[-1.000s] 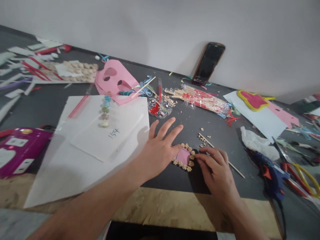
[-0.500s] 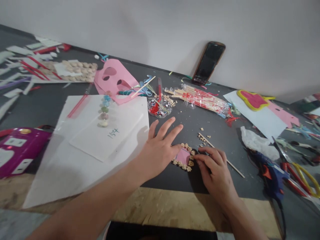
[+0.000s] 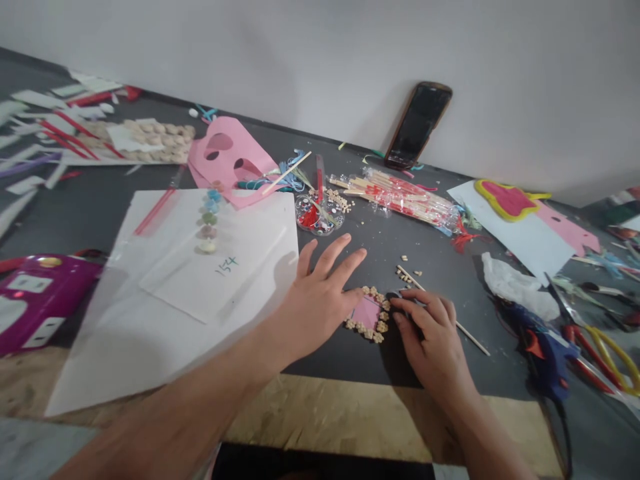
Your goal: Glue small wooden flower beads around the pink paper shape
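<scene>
A small pink square [image 3: 366, 312] lies on the dark table, edged with flower-shaped wooden pieces [image 3: 381, 327]. My left hand [image 3: 320, 300] rests over the table with its fingers spread. Its thumb touches the upper left edge of the square. Just right of the square is my right hand [image 3: 433, 327], fingers bent and slightly apart, with nothing visible between them. Behind that hand runs a thin wooden stick [image 3: 470, 337], partly covered by it. Several tiny wooden bits [image 3: 404, 275] are scattered near the stick's upper end.
White paper [image 3: 120, 320] and a purple power strip [image 3: 45, 300] occupy the left. To the right are a blue glue gun [image 3: 543, 347] and yellow-red scissors [image 3: 607, 357]. Wrapped sticks [image 3: 400, 197], a clear bead case [image 3: 320, 217] and a leaning phone [image 3: 419, 125] are behind.
My right fingertips have drawn slightly right and up, off the square's right edge, showing more of the wooden pieces there. My left hand has stayed in place.
</scene>
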The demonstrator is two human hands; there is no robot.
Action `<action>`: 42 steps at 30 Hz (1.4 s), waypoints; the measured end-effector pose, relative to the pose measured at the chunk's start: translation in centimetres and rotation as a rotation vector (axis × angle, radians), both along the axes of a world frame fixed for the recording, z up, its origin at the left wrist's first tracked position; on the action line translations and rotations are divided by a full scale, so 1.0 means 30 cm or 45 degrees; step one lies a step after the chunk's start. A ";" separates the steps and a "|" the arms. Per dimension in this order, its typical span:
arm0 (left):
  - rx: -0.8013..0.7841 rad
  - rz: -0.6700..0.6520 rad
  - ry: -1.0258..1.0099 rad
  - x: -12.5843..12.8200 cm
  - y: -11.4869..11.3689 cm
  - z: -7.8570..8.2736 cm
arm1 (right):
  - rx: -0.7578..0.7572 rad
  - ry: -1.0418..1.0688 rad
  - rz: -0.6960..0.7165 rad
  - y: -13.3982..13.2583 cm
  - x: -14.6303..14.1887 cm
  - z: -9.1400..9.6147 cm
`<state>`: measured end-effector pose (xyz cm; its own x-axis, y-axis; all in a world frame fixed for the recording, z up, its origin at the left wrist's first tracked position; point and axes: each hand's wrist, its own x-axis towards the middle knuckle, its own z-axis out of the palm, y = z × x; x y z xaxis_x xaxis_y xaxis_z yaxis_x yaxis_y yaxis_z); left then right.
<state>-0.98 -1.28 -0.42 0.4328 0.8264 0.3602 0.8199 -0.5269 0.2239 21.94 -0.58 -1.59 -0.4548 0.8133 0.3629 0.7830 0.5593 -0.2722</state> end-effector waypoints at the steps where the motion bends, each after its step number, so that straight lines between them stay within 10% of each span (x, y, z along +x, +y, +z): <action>1: -0.001 -0.001 0.004 0.000 0.000 -0.001 | 0.005 0.000 -0.003 0.001 0.000 0.000; 42: 0.032 0.004 0.000 0.002 0.002 -0.005 | 0.057 -0.122 0.083 0.036 -0.032 0.074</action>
<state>-0.92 -1.23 -0.57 0.4298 0.8185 0.3812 0.8216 -0.5297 0.2109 20.98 0.49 0.62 -0.5403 0.7650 0.3505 0.7660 0.6196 -0.1714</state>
